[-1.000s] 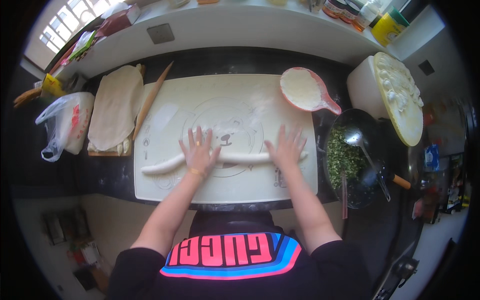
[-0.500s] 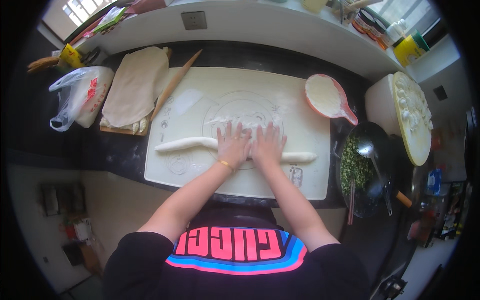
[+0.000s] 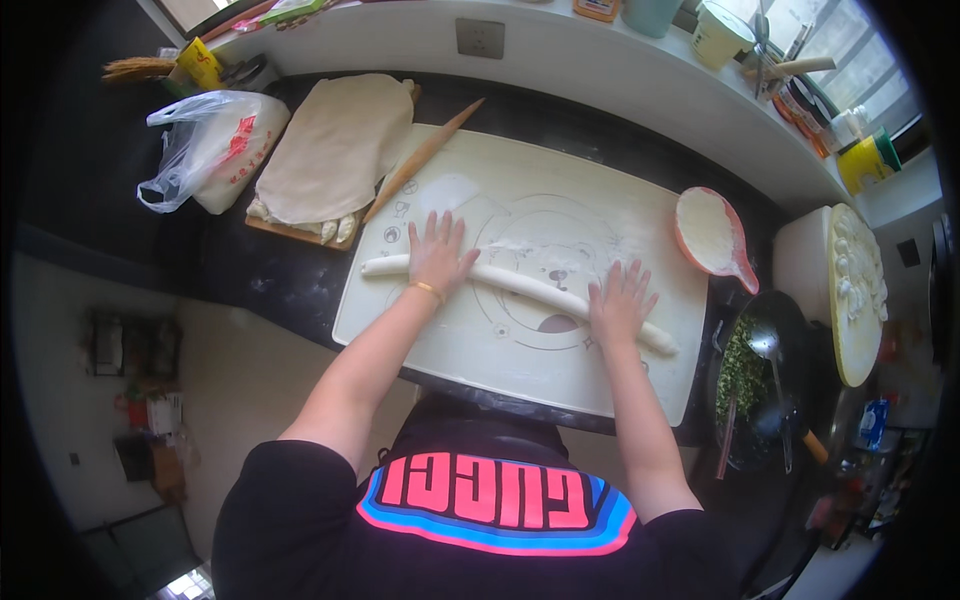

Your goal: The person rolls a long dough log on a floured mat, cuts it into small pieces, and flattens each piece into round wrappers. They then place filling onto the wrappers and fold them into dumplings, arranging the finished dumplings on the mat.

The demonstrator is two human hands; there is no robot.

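Note:
A long white rope of dough lies across the pale printed kneading mat. My left hand rests flat over the rope toward its left end, fingers spread; a gold bracelet circles that wrist. Toward the right end, my right hand lies on the rope, its fingers also stretched out. Between the two hands the middle of the rope shows in full. Both tips stick out past my hands. Loose flour dusts the mat beyond the rope.
Left of the mat, a dough sheet covers a wooden board beside a plastic bag. A tapered rolling pin lies along the mat's edge. At right stand a pink bowl of flour, a pan of chopped greens and a tray of dumplings.
My hands have moved apart along the dough rope, the left one leftward and the right one rightward. The rope looks longer and thinner. The whole view has tilted and shifted.

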